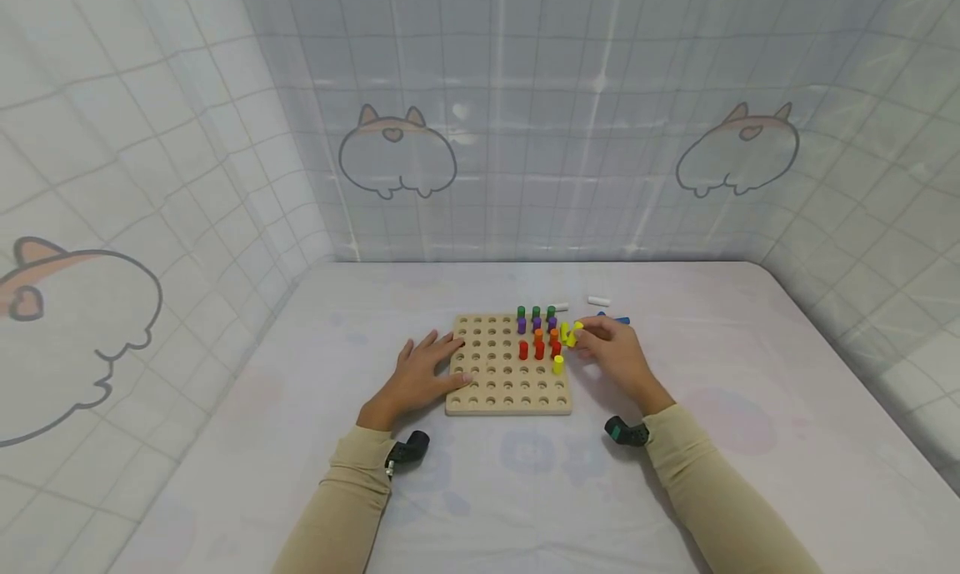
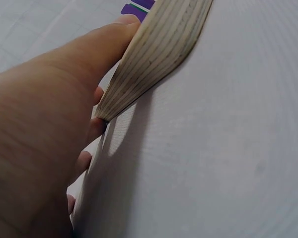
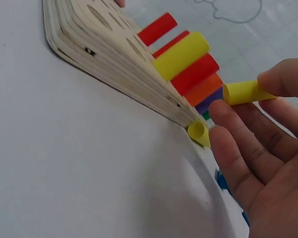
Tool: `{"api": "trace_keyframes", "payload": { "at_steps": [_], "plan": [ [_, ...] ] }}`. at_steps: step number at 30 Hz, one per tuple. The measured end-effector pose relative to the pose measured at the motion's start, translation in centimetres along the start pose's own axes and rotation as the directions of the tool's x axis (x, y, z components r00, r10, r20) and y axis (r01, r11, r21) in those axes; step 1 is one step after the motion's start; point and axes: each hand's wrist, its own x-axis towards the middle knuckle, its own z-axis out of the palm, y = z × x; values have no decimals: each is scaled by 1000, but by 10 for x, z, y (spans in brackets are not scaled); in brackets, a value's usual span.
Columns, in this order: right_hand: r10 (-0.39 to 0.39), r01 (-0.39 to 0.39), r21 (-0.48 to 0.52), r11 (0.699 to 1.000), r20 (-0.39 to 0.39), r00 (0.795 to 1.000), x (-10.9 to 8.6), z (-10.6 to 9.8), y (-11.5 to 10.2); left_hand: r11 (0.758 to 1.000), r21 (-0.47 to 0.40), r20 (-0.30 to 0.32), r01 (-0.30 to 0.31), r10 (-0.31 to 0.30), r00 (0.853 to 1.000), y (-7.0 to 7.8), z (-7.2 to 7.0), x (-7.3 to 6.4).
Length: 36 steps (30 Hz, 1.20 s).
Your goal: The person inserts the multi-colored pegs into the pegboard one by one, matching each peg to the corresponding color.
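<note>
Pinching a yellow peg (image 3: 241, 92), partly covered by the thumb, in the right hand (image 1: 617, 353), near the right edge of the wooden board (image 1: 499, 393). Resting the left hand (image 1: 422, 374), loosely spread, on its left edge, fingers mostly hidden in the left wrist view. Making out blue pegs (image 1: 621, 320) only partly behind the right hand.

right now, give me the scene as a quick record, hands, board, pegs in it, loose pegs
left hand: rests at the left edge of the board, thumb over its top
right hand: pinches a held yellow peg near the board's right side
board: pale wood, rows of round holes, many without pegs
pegs in board: green pegs, purple pegs, orange pegs, red pegs, one standing yellow peg
loose pegs: a loose yellow peg beside the board, white pegs and blue pegs farther out
</note>
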Motion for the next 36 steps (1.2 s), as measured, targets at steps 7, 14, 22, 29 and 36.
{"api": "trace_keyframes", "payload": {
  "at_steps": [7, 14, 22, 29, 36],
  "plan": [
    [-13, 13, 32, 999, 16, 1000, -3, 4, -5, 1000, -2, 0, -8, 8, 1000, 0, -1, 0],
    [-50, 49, 45, 998, 31, 998, -3, 6, -7, 1000, 1, 3, -8, 8, 1000, 1, -1, 0],
    [-109, 108, 47, 993, 36, 993, -6, 8, -14, 1000, 2, 0, -2, 2, 1000, 1, -1, 1],
    [-152, 150, 42, 988, 34, 988, -9, 10, -22, 1000, 2, 7, 3, -3, 1000, 1, -1, 3],
    [-197, 198, -5, 980, 75, 978, -24, 13, -50, 1000, 12, 12, 10, -10, 1000, 2, -1, 3]
  ]
}}
